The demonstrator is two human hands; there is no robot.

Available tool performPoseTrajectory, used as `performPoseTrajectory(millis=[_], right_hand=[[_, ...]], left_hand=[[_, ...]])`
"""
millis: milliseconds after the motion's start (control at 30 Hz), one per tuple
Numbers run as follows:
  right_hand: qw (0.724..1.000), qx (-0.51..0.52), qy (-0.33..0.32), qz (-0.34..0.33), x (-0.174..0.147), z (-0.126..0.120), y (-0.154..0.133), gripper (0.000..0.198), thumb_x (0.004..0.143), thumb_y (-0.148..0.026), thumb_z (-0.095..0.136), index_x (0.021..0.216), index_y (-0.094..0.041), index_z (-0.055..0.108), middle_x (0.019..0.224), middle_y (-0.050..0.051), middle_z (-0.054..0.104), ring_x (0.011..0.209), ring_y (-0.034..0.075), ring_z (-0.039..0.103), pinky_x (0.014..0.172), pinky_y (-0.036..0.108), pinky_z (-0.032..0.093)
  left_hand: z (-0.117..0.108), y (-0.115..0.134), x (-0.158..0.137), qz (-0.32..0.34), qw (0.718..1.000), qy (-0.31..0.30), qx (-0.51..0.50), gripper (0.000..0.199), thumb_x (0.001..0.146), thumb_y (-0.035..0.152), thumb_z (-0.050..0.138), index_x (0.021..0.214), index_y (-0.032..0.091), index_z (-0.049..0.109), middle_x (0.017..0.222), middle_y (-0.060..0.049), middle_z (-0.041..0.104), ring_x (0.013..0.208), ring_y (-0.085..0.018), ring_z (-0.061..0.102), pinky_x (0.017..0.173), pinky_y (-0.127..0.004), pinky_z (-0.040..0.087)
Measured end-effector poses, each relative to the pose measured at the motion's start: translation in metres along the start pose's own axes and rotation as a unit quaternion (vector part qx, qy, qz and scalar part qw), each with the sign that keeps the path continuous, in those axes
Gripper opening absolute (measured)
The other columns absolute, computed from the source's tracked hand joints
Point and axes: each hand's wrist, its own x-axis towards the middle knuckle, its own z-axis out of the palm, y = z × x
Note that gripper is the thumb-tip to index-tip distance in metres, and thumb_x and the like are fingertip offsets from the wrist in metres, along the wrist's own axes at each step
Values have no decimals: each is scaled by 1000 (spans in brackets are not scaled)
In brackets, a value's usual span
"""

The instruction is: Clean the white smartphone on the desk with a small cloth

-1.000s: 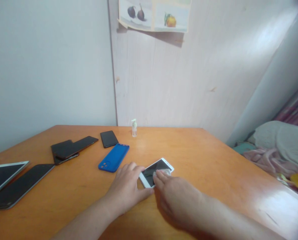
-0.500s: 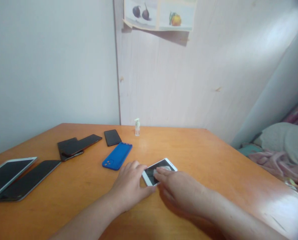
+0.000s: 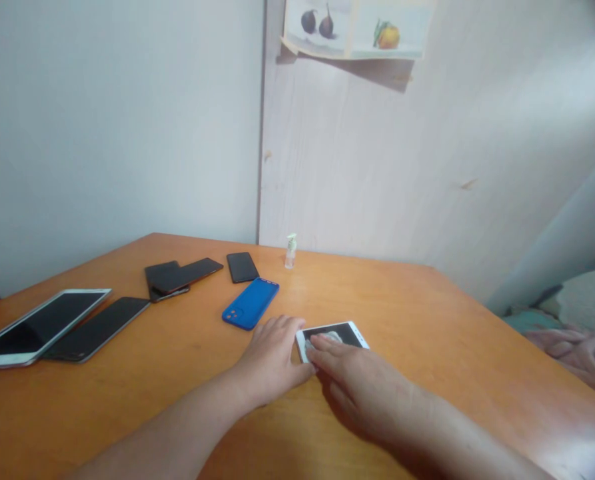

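Observation:
A white-framed phone (image 3: 353,328) with a dark screen lies face up on the wooden table in front of me. My left hand (image 3: 273,360) grips its left end, thumb at the near edge and fingers at the far side. Across the screen, my right hand (image 3: 360,381) presses a crumpled white wipe (image 3: 333,335) flat under its fingers. Part of the wipe and the phone's near right side are hidden by that hand. Just beyond my left hand rests a blue phone case (image 3: 251,304).
A small clear pump bottle (image 3: 290,255) stands near the back of the table (image 3: 367,287). To its left lies a black phone (image 3: 242,267), then two overlapping dark phones (image 3: 190,275). Farther left, a white tablet (image 3: 42,327) overlaps a large dark phone (image 3: 100,330). Folded fabric (image 3: 577,353) sits at right.
My view has turned left, so the table's things appear farther right. The right hand has slid the wipe toward the phone's left end. The left hand keeps its grip.

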Motion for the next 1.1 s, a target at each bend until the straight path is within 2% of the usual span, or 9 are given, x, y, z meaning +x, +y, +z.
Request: performPoseTrajectory(millis=[133,333,500,600,733,800,933,1000,1100], right_hand=[[999,28,-29,16,-1,-4,1,34,88,-9,41,107,-20,67,121,8,68,106,20,65,92,30,50],[999,22,31,-13,13,10,6,47,83,-6,44,125,-17,60,142,12,55,131,22,50,112,37,37],[999,44,0,3,3,7,3,37,89,-10,40,111,-21,67,121,7,68,111,21,62,96,34,49],[999,38,13,-8,7,12,7,43,87,-9,40,119,-23,65,127,7,65,118,22,59,100,36,47],[999,21,37,-28,19,20,14,50,84,-7,44,130,-19,58,145,10,53,133,23,48,112,40,38],[999,26,34,-33,18,18,13,49,86,-7,43,131,-20,58,142,10,56,131,22,50,111,38,40],[999,42,9,-15,7,9,7,38,95,-13,39,119,-25,66,123,5,68,113,20,62,97,33,49],[999,44,10,-15,8,9,6,35,99,-19,38,120,-24,65,125,7,67,115,21,61,99,35,49],[999,29,21,-26,20,13,10,39,102,-27,36,132,-18,59,140,12,57,130,24,52,111,40,40]], left_hand=[[2,-1,0,3,1000,-3,10,55,71,46,71,119,22,54,116,-9,63,113,-31,55,95,-42,44],[5,-1,2,-4,1000,6,11,57,69,43,72,119,22,54,115,-9,62,112,-32,56,96,-42,43],[1,5,0,-8,1000,1,12,59,68,43,70,120,21,54,114,-10,62,111,-33,55,95,-43,43],[-2,8,-1,-11,1000,-4,7,54,69,41,68,118,22,55,113,-10,62,110,-32,56,94,-43,43],[-1,8,-2,-4,1000,5,-3,45,69,39,67,110,23,56,108,-8,63,107,-31,57,93,-42,44],[0,7,-2,-5,1000,10,-8,49,69,42,67,112,22,55,109,-10,63,109,-32,57,95,-43,43],[1,5,-1,-7,1000,6,-13,62,67,42,68,122,20,50,116,-11,63,113,-34,55,98,-45,42],[2,5,-1,-6,1000,2,-14,63,66,39,67,123,19,49,118,-12,62,114,-34,55,98,-46,43],[3,4,-1,-5,1000,10,-19,59,66,34,65,121,20,50,118,-11,63,113,-33,56,97,-46,44]])
